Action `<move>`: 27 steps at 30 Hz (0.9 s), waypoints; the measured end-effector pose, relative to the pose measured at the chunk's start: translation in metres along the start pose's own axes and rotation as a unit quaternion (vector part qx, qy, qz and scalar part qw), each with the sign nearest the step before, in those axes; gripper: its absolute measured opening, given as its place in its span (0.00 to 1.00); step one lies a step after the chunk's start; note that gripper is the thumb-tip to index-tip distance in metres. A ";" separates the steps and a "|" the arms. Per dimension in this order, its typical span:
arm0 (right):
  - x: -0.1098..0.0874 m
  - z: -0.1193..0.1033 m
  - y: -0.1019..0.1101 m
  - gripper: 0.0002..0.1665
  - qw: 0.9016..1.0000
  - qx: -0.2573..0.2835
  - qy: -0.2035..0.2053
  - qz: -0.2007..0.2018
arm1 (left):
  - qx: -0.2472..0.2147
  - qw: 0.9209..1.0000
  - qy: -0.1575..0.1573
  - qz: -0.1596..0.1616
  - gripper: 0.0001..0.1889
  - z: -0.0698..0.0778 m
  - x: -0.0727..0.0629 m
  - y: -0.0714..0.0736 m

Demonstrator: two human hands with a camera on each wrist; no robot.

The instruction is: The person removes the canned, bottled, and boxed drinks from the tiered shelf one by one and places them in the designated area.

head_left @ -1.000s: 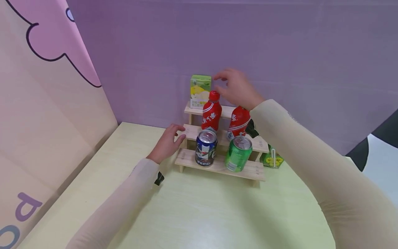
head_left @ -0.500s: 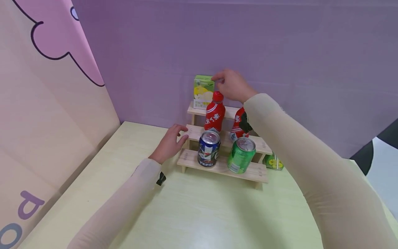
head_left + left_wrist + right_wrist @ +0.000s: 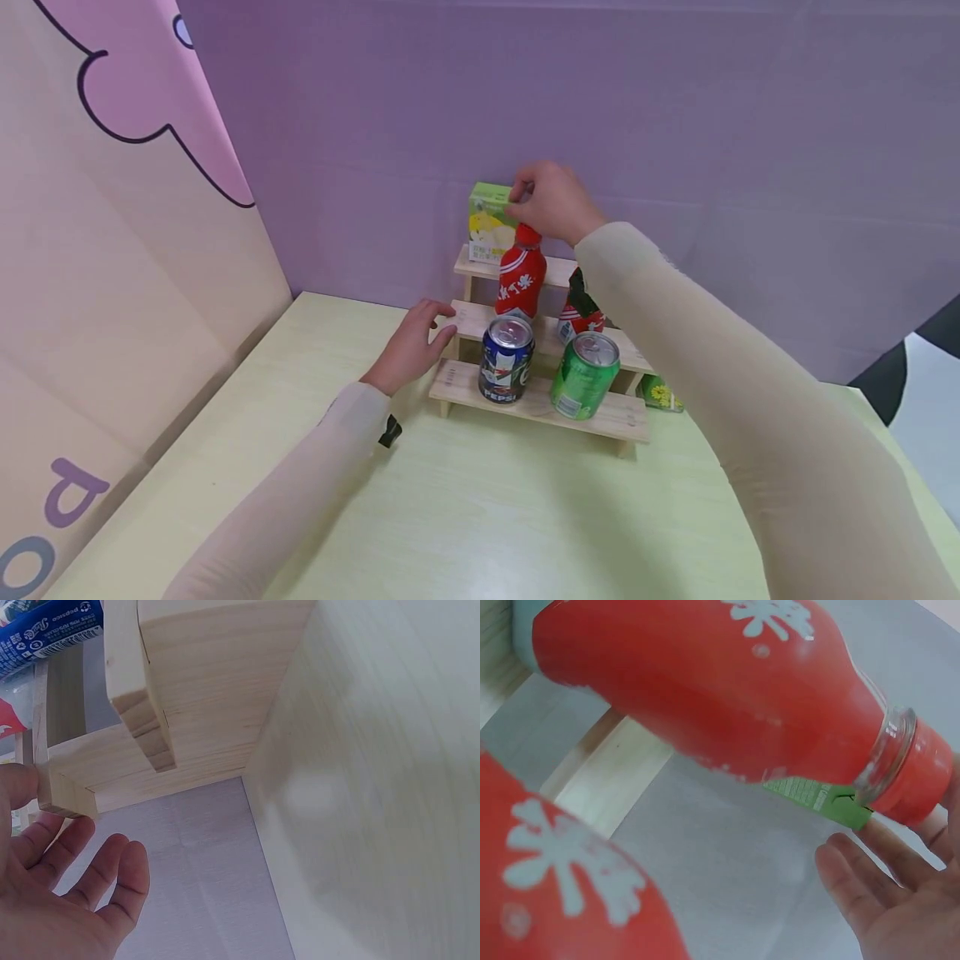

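Gripping a tiered pale-wood stand [image 3: 546,334], left hand [image 3: 405,346] is probably steadying it; right hand [image 3: 555,202] is hanging bent-fingered, hold unclear, beside the stand's topmost green-yellow carton [image 3: 490,227]

Wooden shelf [image 3: 456,377] smooth, matt; Pepsi can [image 3: 506,365] — shiny metal; red bottle [image 3: 522,281] — smooth plastic; paper carton [image 3: 489,227] smooth.

Head view down onto rack [image 3: 540,406]
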State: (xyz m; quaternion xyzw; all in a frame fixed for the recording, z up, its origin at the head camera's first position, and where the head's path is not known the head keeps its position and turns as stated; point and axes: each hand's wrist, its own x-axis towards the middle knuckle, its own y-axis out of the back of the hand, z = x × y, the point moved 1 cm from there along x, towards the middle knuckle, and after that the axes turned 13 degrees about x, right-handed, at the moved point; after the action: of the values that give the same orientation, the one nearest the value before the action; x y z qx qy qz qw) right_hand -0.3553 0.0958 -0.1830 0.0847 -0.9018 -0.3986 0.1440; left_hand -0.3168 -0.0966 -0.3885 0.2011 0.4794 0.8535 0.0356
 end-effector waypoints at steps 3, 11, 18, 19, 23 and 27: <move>0.001 -0.002 -0.001 0.08 1.000 -0.003 0.001 0.004 | -0.001 1.000 -0.001 0.000 0.16 0.001 0.000 -0.001; -0.002 -0.001 -0.001 0.06 1.000 0.008 0.024 0.013 | -0.001 1.000 -0.008 0.001 0.16 0.002 0.000 -0.002; -0.006 -0.001 0.012 0.07 0.996 0.040 0.063 0.038 | -0.005 1.000 -0.005 -0.002 0.16 0.003 -0.001 -0.001; -0.008 -0.001 0.015 0.07 0.996 0.040 0.066 0.043 | -0.004 1.000 -0.003 -0.003 0.16 0.003 -0.001 -0.001; -0.015 -0.005 0.029 0.07 0.994 0.042 0.086 0.057 | -0.002 1.000 0.002 -0.002 0.17 0.001 0.000 0.000; -0.025 -0.004 0.043 0.08 0.991 0.050 0.103 0.071 | -0.002 1.000 0.002 -0.003 0.16 0.000 0.002 -0.001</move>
State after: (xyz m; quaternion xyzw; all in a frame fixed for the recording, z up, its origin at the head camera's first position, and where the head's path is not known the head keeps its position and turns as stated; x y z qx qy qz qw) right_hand -0.3323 0.1280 -0.1533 0.0680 -0.9047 -0.3310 0.2595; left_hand -0.3189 -0.0961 -0.3886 0.1981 0.4780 0.8549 0.0377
